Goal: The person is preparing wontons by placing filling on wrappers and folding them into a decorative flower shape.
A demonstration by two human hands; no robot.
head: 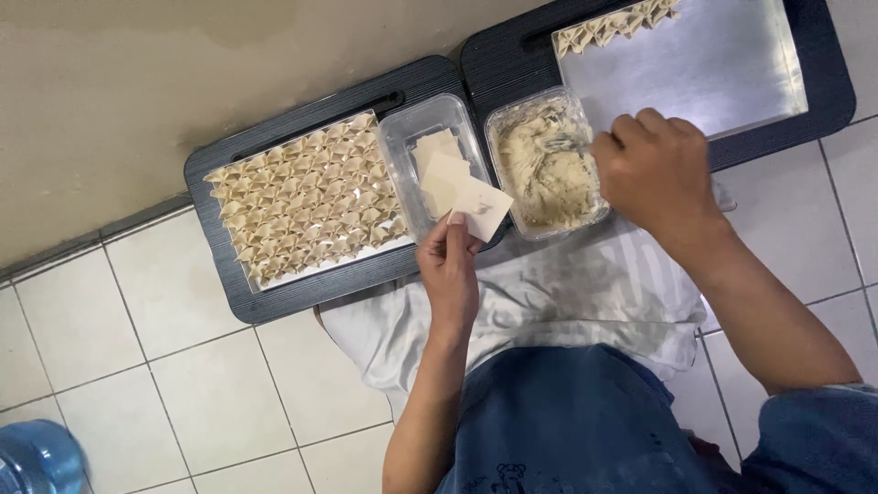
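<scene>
My left hand (448,270) pinches a square dumpling wrapper (481,207) by one corner, just in front of a clear plastic box (400,146) that holds more wrappers (439,165). My right hand (657,169) is closed around a utensil (562,142) whose tip is dug into pale filling (544,169) in a second clear tub. On the left, a metal tray (274,279) on a black board is packed with rows of folded dumplings (302,192).
A second metal tray (695,73) on a black board at the back right carries a short row of folded dumplings (613,23) along its far edge. A white cloth (567,293) covers my lap. A blue water jug (41,457) stands on the tiled floor, bottom left.
</scene>
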